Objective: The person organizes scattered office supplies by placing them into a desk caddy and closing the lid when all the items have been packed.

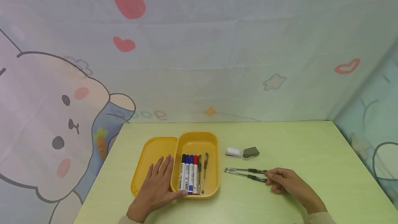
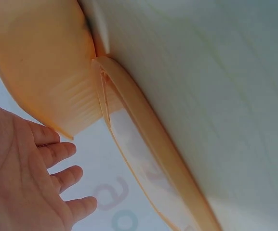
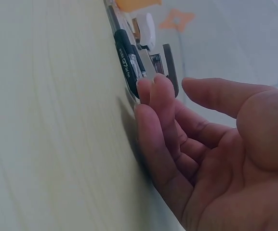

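Observation:
My left hand (image 1: 157, 186) lies against the left side of a yellow plastic box (image 1: 214, 186), fingers straight and thumb at its front rim. In the left wrist view its fingertips (image 2: 61, 150) are beside the box wall. Inside the box lie several markers (image 1: 186, 175) with black, blue and red caps, and two gel pens (image 1: 205, 168). On the table, my right hand (image 1: 287, 184) is at the capped ends of two more gel pens (image 1: 248, 176). The right wrist view shows its fingertips right at a black pen (image 3: 124, 57), with the thumb held apart from them.
The box's yellow lid (image 1: 146, 160) lies on the table left of the box, partly under it. Behind the loose pens sit a white stapler-like item (image 1: 233, 151) and a dark grey one (image 1: 250, 152). A printed curtain (image 1: 199, 78) hangs behind the table.

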The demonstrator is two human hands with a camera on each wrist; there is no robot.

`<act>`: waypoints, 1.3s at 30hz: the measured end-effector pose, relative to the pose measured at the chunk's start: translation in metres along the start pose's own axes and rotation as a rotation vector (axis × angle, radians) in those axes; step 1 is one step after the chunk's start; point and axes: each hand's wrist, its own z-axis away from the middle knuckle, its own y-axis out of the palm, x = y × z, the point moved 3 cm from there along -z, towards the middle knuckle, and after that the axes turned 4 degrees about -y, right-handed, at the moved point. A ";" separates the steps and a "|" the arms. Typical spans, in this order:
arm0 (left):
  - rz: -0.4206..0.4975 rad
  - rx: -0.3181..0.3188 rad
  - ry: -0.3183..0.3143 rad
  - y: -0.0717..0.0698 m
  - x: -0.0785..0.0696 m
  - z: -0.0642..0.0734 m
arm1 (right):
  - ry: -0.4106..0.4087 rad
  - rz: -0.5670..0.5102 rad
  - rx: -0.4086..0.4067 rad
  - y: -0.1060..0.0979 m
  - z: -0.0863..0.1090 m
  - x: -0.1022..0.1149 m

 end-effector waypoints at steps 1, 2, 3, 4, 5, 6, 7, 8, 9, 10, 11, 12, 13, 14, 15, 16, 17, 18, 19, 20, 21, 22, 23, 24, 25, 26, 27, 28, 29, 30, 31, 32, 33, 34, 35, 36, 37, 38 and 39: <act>0.002 0.002 -0.002 0.000 0.000 0.000 | 0.003 0.002 0.000 0.000 0.000 0.000; 0.003 0.004 -0.004 0.000 0.000 0.000 | 0.001 0.007 0.001 0.000 -0.001 0.001; 0.004 0.005 -0.005 0.000 0.000 0.000 | 0.001 0.013 0.001 0.000 -0.002 0.001; 0.007 0.005 -0.006 0.000 0.000 0.000 | 0.001 0.021 0.001 0.001 -0.002 0.001; 0.008 0.003 -0.006 -0.001 0.000 0.000 | 0.002 0.027 -0.001 0.001 -0.003 0.001; 0.008 0.002 -0.006 -0.001 0.000 0.001 | 0.003 0.034 0.000 0.001 -0.003 0.001; 0.009 0.000 -0.005 -0.001 0.000 0.001 | 0.003 0.040 0.000 0.002 -0.004 0.001; 0.010 0.000 -0.005 -0.001 -0.001 0.001 | 0.002 0.046 0.000 0.002 -0.004 0.001; 0.014 -0.002 -0.005 -0.001 -0.001 0.001 | 0.005 0.052 -0.003 0.003 -0.005 0.000; 0.016 -0.002 -0.005 -0.001 -0.001 0.001 | 0.006 0.057 -0.006 0.003 -0.005 0.000; 0.017 0.000 -0.006 -0.001 -0.001 0.001 | 0.001 0.063 -0.006 0.004 -0.006 0.000; 0.019 0.002 -0.008 -0.001 0.000 0.001 | -0.006 0.072 -0.007 0.005 -0.007 0.000; 0.021 0.004 -0.009 0.000 0.000 0.001 | -0.015 0.081 -0.008 0.006 -0.007 0.001; 0.025 0.005 -0.010 0.000 0.000 0.001 | -0.023 0.094 -0.010 0.006 -0.008 0.001; 0.026 0.003 -0.011 0.000 0.000 0.001 | -0.036 0.113 -0.011 0.007 -0.009 0.002; 0.025 0.003 -0.012 0.000 0.000 0.001 | -0.051 0.135 -0.012 0.008 -0.010 0.003; 0.027 0.002 -0.012 0.000 0.000 0.001 | -0.064 0.159 -0.016 0.010 -0.010 0.004; 0.027 0.000 -0.011 0.000 0.000 0.001 | -0.070 0.185 -0.024 0.011 -0.010 0.005; 0.029 -0.001 -0.011 0.000 0.000 0.001 | -0.076 0.209 -0.030 0.012 -0.010 0.006; 0.029 -0.003 -0.009 0.000 0.000 0.001 | -0.079 0.233 -0.038 0.013 -0.011 0.007; 0.027 -0.003 -0.009 0.000 0.000 0.001 | -0.081 0.259 -0.046 0.014 -0.011 0.008; 0.026 -0.002 -0.008 0.000 0.000 0.001 | -0.077 0.280 -0.057 0.015 -0.011 0.009; 0.029 -0.004 -0.008 0.000 0.000 0.001 | -0.069 0.297 -0.066 0.016 -0.011 0.009; 0.026 -0.003 -0.007 0.000 0.000 0.001 | -0.064 0.314 -0.073 0.016 -0.012 0.009; 0.027 -0.003 -0.008 0.000 0.000 0.001 | -0.058 0.325 -0.078 0.017 -0.012 0.010; 0.026 -0.003 -0.009 0.000 0.000 0.001 | -0.054 0.335 -0.080 0.018 -0.013 0.011; 0.026 -0.002 -0.010 0.001 0.000 0.001 | -0.051 0.344 -0.080 0.018 -0.013 0.011; 0.027 -0.001 -0.012 0.001 0.000 0.001 | -0.052 0.351 -0.079 0.019 -0.013 0.011; 0.028 0.000 -0.013 0.001 0.000 0.000 | -0.055 0.357 -0.074 0.019 -0.013 0.012; 0.027 0.002 -0.014 0.001 0.000 0.000 | -0.060 0.361 -0.069 0.019 -0.013 0.012; 0.028 0.002 -0.014 0.001 0.000 0.000 | -0.062 0.363 -0.063 0.019 -0.012 0.013; 0.028 0.004 -0.014 0.002 0.001 0.000 | -0.067 0.365 -0.054 0.019 -0.012 0.013; 0.028 0.006 -0.014 0.002 0.001 0.000 | -0.070 0.366 -0.047 0.019 -0.011 0.013; 0.027 0.007 -0.014 0.002 0.001 0.000 | -0.074 0.364 -0.039 0.019 -0.011 0.014; 0.026 0.008 -0.014 0.002 0.001 0.000 | -0.078 0.361 -0.030 0.019 -0.010 0.014; 0.025 0.009 -0.014 0.002 0.001 0.000 | -0.081 0.358 -0.022 0.019 -0.010 0.014; 0.024 0.009 -0.014 0.002 0.001 0.000 | -0.084 0.355 -0.014 0.018 -0.010 0.013; 0.023 0.009 -0.014 0.002 0.001 0.000 | -0.089 0.354 -0.008 0.018 -0.010 0.013; 0.023 0.007 -0.013 0.002 0.001 0.000 | -0.092 0.353 -0.002 0.018 -0.009 0.013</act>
